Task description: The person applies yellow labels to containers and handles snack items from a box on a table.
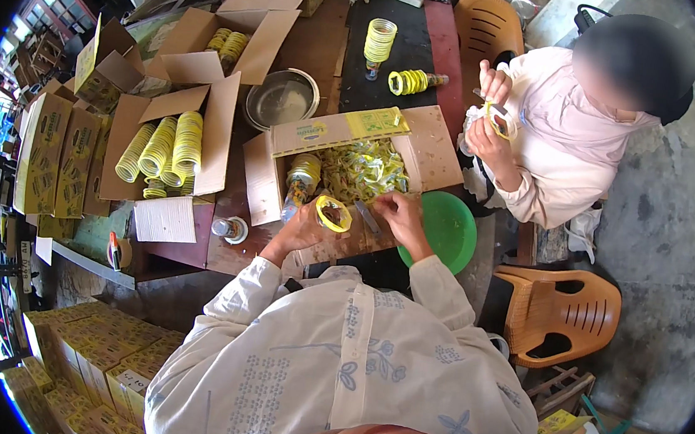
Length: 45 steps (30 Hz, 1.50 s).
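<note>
A yellow ring-shaped label band is held up by the left hand just over the near edge of an open cardboard box, the band being pinched at its lower left rim between thumb and fingers, so that most of the loop stands free above and to the right of the fingertips. The right hand is seen close beside it, its fingers curled together around a slim dark tool whose tip is pointed toward the band; whether the tool touches the band cannot be told. The box is filled with a heap of loose yellow-and-green packets, and a clear bottle with a yellow label is leaned in its left corner, just behind the left hand. A green plastic bowl is set to the right of the right hand, partly under the box flap. On the far side of the table, a round metal sieve and stacks of yellow rings are placed, and further open cartons holding coiled yellow bands are laid to the left. Across the table, another person in a pale top is seated, with both hands raised to a small yellow piece. An orange plastic chair is stood at the right.
</note>
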Tool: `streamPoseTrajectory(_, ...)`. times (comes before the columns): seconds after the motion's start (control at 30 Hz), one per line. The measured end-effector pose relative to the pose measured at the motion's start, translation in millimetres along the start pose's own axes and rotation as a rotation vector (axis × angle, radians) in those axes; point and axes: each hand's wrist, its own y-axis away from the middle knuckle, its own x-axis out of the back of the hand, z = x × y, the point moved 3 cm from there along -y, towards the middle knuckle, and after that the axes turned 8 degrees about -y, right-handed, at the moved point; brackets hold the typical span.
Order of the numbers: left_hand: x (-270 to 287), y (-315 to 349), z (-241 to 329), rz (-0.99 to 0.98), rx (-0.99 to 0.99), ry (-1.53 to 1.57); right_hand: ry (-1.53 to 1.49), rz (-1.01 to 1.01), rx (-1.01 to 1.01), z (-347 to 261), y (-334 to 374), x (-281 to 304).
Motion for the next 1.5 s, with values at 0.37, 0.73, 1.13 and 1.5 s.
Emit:
streamPoseTrajectory(0.37,6.7,15.1,0.0,0.189,0.028,0.013,0.208,0.262,0.231,28.0,40.3,-7.2)
streamPoseTrajectory(0.73,3.1,34.2,-12.7,0.268,0.096,0.192,0.889,0.444,-0.131,115.5,102.4,67.7)
streamPoseTrajectory(1.13,-13.9,22.9,-6.5,0.081,0.172,1.17,0.796,0.438,-0.282,84.8,113.1,72.2)
streamPoseTrajectory(1.5,-101.4,-12.1,39.3,-0.018,0.269,0.895,-0.216,0.007,-0.02,13.7,108.0,34.7)
